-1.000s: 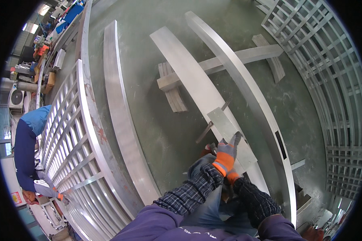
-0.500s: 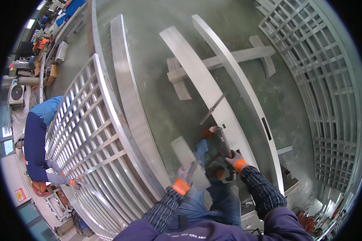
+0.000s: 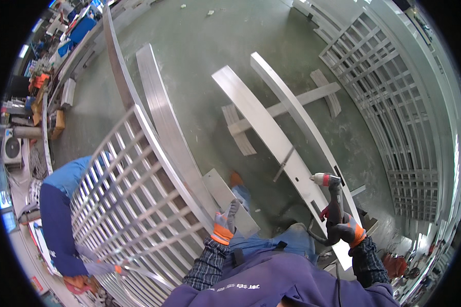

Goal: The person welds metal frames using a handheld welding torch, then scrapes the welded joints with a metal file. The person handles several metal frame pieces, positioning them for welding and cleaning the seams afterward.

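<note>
My right hand (image 3: pixel 351 231), in a grey and orange glove, is wrapped round the handle of a corded power drill (image 3: pixel 335 200). The drill's red and silver chuck points left, above a long white metal beam (image 3: pixel 271 125) with small cut-outs. My left hand (image 3: pixel 224 224), gloved alike, grips the edge of a flat rectangular metal plate (image 3: pixel 225 193) in front of my legs. Part of the plate lies behind the fingers. A thin metal bar (image 3: pixel 284 163) lies across the beam, short of the drill.
A metal lattice panel (image 3: pixel 153 134) stands at my left, a co-worker (image 3: pixel 61 215) bending behind it. Another long beam (image 3: pixel 292 102) lies right of the white one, both over a cross support (image 3: pixel 287 107). More lattice panels (image 3: pixel 379 102) stack at the right. A wide beam (image 3: pixel 161 102) lies left.
The drill has moved right, away from the white beam's cut-outs, and now points left. My left hand and the plate have shifted left. The whole view has turned somewhat.
</note>
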The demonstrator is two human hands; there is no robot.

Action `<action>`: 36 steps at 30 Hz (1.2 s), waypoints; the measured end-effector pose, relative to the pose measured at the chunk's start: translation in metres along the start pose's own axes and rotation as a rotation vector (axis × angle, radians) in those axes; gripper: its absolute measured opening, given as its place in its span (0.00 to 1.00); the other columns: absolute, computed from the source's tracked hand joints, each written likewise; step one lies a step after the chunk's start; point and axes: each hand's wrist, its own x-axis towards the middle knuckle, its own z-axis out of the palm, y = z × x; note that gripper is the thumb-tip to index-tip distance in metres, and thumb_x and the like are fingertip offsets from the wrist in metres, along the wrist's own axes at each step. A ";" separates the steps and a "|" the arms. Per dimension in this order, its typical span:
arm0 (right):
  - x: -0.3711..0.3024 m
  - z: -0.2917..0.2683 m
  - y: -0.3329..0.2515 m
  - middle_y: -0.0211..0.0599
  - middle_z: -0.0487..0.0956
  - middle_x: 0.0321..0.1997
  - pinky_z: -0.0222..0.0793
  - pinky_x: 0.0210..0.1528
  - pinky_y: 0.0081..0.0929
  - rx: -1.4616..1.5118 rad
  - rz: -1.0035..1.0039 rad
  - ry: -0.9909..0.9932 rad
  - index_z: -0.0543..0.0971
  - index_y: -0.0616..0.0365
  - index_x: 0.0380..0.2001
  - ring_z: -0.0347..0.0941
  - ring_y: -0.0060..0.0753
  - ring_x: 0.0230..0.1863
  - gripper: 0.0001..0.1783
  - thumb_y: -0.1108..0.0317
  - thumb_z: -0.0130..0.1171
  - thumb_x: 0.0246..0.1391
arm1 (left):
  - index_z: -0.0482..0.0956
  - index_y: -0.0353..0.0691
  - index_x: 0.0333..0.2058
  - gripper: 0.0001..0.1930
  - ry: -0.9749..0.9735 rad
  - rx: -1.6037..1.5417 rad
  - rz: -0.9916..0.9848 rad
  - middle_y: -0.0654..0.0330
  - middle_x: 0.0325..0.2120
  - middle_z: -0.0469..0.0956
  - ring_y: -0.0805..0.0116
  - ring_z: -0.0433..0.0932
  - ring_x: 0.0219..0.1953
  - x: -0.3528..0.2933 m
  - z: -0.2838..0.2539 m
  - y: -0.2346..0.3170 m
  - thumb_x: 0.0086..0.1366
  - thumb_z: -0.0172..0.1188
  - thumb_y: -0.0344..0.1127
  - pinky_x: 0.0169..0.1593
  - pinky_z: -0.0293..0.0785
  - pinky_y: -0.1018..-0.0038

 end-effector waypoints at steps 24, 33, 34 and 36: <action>0.279 0.270 -0.438 0.31 0.78 0.32 0.75 0.28 0.26 -0.351 0.057 -0.004 0.75 0.61 0.58 0.75 0.23 0.26 0.29 0.58 0.67 0.56 | 0.73 0.36 0.51 0.24 0.472 -0.572 0.029 0.52 0.41 0.81 0.55 0.83 0.41 0.294 -0.304 0.292 0.72 0.62 0.53 0.45 0.84 0.59; 0.367 0.250 -0.563 0.32 0.78 0.40 0.74 0.45 0.25 -0.510 -0.345 0.540 0.72 0.61 0.53 0.74 0.22 0.42 0.26 0.73 0.69 0.52 | 0.75 0.35 0.51 0.24 0.223 -0.585 0.053 0.55 0.41 0.80 0.61 0.81 0.43 0.545 -0.352 0.423 0.74 0.58 0.54 0.48 0.80 0.63; 0.365 0.242 -0.568 0.33 0.78 0.42 0.73 0.49 0.24 -0.512 -0.396 0.662 0.72 0.61 0.54 0.73 0.22 0.46 0.26 0.74 0.69 0.52 | 0.75 0.36 0.51 0.23 0.164 -0.475 0.061 0.56 0.42 0.79 0.61 0.80 0.45 0.570 -0.353 0.442 0.76 0.56 0.52 0.49 0.79 0.64; 0.354 0.237 -0.578 0.33 0.79 0.44 0.72 0.52 0.23 -0.456 -0.559 0.928 0.73 0.61 0.53 0.73 0.22 0.48 0.27 0.76 0.71 0.50 | 0.75 0.36 0.51 0.22 0.084 -0.465 0.035 0.56 0.42 0.79 0.61 0.80 0.45 0.619 -0.352 0.469 0.76 0.56 0.51 0.50 0.79 0.64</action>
